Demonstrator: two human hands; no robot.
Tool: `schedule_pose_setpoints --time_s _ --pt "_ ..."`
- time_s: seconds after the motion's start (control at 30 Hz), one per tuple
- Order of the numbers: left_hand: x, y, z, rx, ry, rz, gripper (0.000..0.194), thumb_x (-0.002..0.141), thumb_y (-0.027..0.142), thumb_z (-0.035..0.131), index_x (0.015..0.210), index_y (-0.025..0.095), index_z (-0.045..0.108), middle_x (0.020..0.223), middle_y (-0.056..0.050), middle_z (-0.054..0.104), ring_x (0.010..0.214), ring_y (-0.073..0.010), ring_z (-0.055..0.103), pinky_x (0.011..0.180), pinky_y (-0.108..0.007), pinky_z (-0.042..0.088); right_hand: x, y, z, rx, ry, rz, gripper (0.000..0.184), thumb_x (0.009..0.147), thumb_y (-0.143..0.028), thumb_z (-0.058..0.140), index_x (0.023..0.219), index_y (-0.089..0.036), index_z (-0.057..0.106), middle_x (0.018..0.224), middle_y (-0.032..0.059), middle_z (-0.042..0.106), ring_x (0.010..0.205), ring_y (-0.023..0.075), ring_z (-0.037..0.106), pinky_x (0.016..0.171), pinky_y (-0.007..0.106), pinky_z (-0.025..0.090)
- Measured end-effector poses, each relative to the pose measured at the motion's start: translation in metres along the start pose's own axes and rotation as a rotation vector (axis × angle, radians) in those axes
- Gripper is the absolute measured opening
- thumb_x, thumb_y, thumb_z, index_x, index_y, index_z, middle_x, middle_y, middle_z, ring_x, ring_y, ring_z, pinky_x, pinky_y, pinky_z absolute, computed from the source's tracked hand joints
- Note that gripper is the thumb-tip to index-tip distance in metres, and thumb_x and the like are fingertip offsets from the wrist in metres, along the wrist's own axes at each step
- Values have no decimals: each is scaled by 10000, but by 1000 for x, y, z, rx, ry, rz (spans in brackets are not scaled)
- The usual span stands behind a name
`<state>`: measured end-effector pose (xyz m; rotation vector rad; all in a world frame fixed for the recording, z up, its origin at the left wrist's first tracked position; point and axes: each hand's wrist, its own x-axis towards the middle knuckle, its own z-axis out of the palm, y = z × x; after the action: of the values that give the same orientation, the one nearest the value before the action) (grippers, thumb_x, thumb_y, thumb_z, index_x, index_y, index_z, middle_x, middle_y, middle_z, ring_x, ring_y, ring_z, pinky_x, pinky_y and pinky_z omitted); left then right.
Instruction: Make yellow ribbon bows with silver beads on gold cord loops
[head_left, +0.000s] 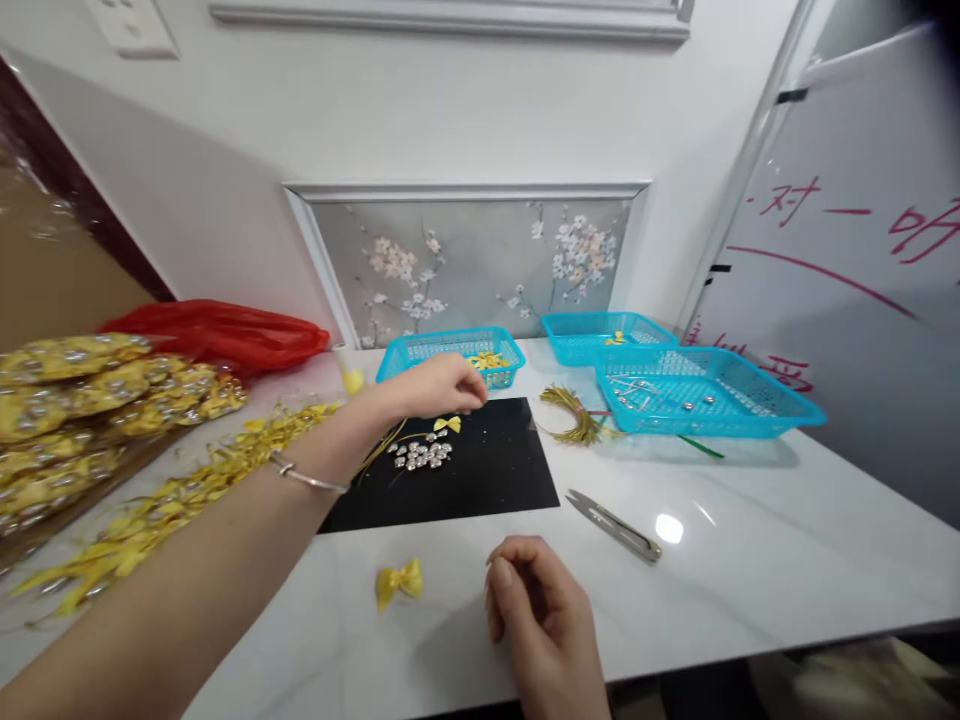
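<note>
My left hand (439, 385) reaches out over the far edge of a black mat (487, 465), fingers pinched together beside a blue basket (450, 352) that holds yellow bows; what they pinch is hidden. Just below that hand lie a small yellow bow (447, 424) and a cluster of silver studs (420, 455) on the mat. My right hand (536, 610) rests near the table's front edge with its fingers curled in. A yellow ribbon bow (400, 580) lies on the white table to its left.
Thread snips (615, 525) lie right of the mat. Two more blue baskets (701, 395) (600, 335) stand at the right, a bundle of gold wire ties (574, 415) beside them. Yellow ribbon strips (165, 500), packed yellow pieces (67, 400) and a red bag (217, 335) fill the left.
</note>
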<state>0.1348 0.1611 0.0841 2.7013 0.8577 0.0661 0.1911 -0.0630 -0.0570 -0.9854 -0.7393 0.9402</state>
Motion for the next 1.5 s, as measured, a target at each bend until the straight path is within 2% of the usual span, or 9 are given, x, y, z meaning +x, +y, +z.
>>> schedule_pose_setpoints --time_s 0.13,0.27,0.6,0.8,0.97,1.1,1.2,1.37,1.5 --pt "-33 -37 17 85 10 -87 273 942 311 622 1181 180 636 1207 -82 663 989 -242 671 831 -435 575 -2 -2 0 -85 -21 -11 341 899 -507 604 768 -193 621 577 -46 457 528 109 461 499 201 386" --pt "-34 -58 38 101 34 -98 290 945 307 618 1207 182 621 1228 -91 653 1005 -243 668 842 -447 572 -6 -2 1 -138 -3 -30 346 889 -513 608 757 -194 622 576 -46 451 519 114 465 499 210 392" --pt "-28 -74 67 -67 79 -33 303 942 304 624 1223 193 613 1251 -95 641 1032 -248 660 857 -452 566 -9 0 2 -220 -3 -41 340 893 -504 603 753 -195 628 583 -39 450 523 120 465 501 226 367" --pt "-39 -49 60 -395 179 -64 263 941 302 626 1169 171 634 1188 -86 666 979 -233 673 825 -438 575 -9 2 2 -224 -11 -44 332 902 -498 582 768 -197 627 594 -41 451 523 120 462 501 223 374" --pt "-82 6 62 -887 234 -112 160 900 300 668 992 170 676 841 -18 712 784 -160 699 792 -354 578 -6 3 -2 -219 -29 -55 293 932 -442 559 791 -190 610 596 -43 451 516 111 442 482 215 356" --pt "-118 41 76 -1247 249 -175 159 776 307 797 863 204 714 822 -8 739 693 -102 683 713 -227 565 -2 2 -6 -227 -63 -160 253 951 -374 534 795 -185 596 606 -41 474 504 103 475 469 201 395" --pt "-134 52 87 -1429 255 -228 181 713 305 855 810 208 736 777 -1 743 641 -82 664 643 -178 547 0 1 -6 -236 -57 -187 213 949 -329 538 809 -184 608 627 -38 500 504 97 492 469 194 417" --pt "-148 56 100 -1587 310 -296 284 666 295 897 923 255 783 752 20 739 655 -74 663 644 -145 534 1 1 -7 -266 -53 -255 157 936 -262 555 858 -182 666 684 -18 555 522 95 516 474 195 436" --pt "-158 61 102 -1631 330 -328 194 669 262 898 825 214 792 761 10 738 661 -70 660 654 -130 527 3 -3 -7 -315 -66 -335 151 930 -210 559 919 -206 710 747 -2 600 571 104 544 516 208 451"
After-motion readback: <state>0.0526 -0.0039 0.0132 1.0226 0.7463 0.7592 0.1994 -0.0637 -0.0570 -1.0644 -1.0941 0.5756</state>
